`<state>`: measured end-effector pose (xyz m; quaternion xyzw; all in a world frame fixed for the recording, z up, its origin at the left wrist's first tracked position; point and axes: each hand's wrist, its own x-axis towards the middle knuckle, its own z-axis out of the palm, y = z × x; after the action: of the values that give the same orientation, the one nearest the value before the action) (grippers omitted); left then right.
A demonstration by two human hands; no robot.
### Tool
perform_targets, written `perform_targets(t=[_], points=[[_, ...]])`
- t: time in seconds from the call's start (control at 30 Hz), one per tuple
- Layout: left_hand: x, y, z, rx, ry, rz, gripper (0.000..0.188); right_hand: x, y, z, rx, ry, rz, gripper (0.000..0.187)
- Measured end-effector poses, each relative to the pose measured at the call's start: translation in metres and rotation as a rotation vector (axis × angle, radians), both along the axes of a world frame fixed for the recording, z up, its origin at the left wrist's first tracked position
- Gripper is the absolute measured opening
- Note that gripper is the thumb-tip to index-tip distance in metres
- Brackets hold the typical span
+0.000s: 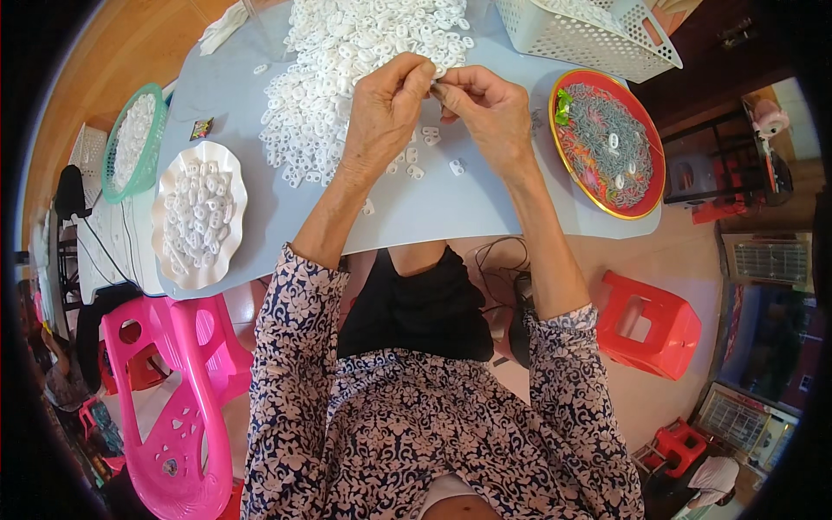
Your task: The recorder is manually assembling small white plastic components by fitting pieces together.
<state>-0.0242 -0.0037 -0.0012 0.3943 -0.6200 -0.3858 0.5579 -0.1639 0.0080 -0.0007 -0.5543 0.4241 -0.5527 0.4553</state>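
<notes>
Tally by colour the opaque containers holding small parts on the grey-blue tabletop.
White: 2 (oval scalloped dish; perforated plastic basket)
Red: 1 (round gold-rimmed tray)
Total: 3
Left out: heaped small white plastic pieces, too many to count.

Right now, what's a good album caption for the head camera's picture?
Left hand and right hand pinch close together by heaped small white oval pieces on a blue-grey table.

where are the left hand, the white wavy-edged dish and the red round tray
Left hand (pixel 384 108): head view, on the back of the hand
White wavy-edged dish (pixel 201 277): head view, on its near rim
Red round tray (pixel 657 166): head view, on its red right wall
</notes>
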Motion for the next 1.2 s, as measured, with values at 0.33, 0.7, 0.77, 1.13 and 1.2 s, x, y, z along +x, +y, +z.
perform_targets(t=[0.33, 0.7, 0.77, 1.13, 1.2], points=[[0.001, -0.003, -0.006, 0.084, 0.026, -0.032, 0.022, -0.002, -0.003, -0.005, 0.007, 0.040, -0.009, 0.012], [0.002, -0.005, -0.007, 0.078, 0.022, -0.017, 0.024, -0.001, -0.002, -0.004, 0.058, -0.004, 0.052, 0.014], [0.002, -0.003, -0.002, 0.116, -0.006, -0.013, 0.025, -0.003, -0.002, -0.002, 0.069, 0.008, 0.054, 0.015], [0.004, -0.002, -0.001, 0.184, 0.050, -0.028, 0.026, -0.003, 0.000, -0.002, 0.107, 0.010, 0.055, 0.017], [0.004, -0.003, -0.002, 0.146, 0.045, -0.065, 0.024, -0.005, -0.001, -0.004, 0.095, -0.009, 0.043, 0.017]])
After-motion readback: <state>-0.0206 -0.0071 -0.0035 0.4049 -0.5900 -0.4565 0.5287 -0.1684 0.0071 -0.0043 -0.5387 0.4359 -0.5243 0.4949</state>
